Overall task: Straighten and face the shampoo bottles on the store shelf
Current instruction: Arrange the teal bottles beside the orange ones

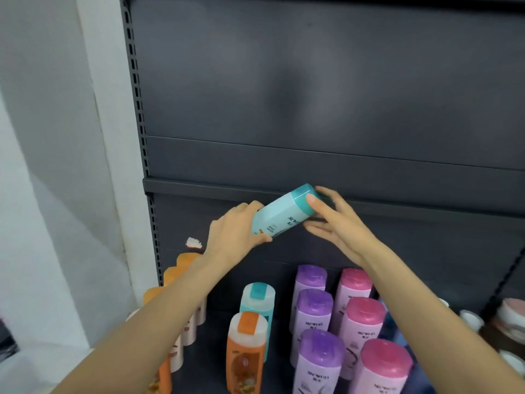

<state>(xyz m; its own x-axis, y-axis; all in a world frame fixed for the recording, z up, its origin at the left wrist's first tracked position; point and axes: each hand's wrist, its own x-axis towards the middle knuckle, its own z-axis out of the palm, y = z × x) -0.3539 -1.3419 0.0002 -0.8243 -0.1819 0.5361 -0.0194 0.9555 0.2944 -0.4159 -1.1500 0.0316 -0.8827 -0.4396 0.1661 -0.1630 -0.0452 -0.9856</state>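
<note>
A teal shampoo bottle (284,213) is held tilted in the air above the shelf, cap up to the right. My left hand (233,237) grips its base. My right hand (338,226) touches the teal cap, thumb on its front and fingers spread behind. On the dark shelf (216,336) below stand a second teal bottle (257,308), an orange bottle (247,356), a row of purple-capped bottles (315,317) and a row of pink-capped bottles (363,322). More orange bottles (181,268) stand at the left, partly hidden by my left forearm.
A dark back panel (312,109) rises behind the shelf, with a slotted upright (139,109) at its left edge. A white wall (56,166) lies to the left. White jars (511,317) sit on the neighbouring shelf at the right.
</note>
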